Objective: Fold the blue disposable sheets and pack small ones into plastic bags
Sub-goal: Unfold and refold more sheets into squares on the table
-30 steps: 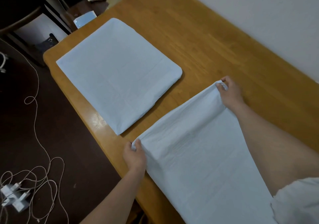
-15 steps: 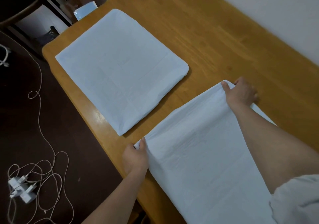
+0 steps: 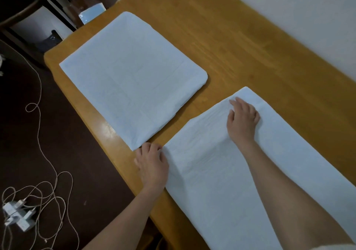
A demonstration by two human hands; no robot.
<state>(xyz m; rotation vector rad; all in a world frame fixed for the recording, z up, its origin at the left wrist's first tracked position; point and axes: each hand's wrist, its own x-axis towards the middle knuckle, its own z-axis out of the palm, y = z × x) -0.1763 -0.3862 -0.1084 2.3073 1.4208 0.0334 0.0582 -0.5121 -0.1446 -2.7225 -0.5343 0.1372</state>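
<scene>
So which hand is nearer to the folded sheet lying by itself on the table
Left. The left hand sits at the table edge, almost touching the near corner of the folded sheet. The right hand rests flat on the other sheet, apart from it.

head view, steeply downward (close) over table [image 3: 221, 37]

Two pale-blue sheets [image 3: 133, 78] [image 3: 221, 182], flat, side by side
</scene>
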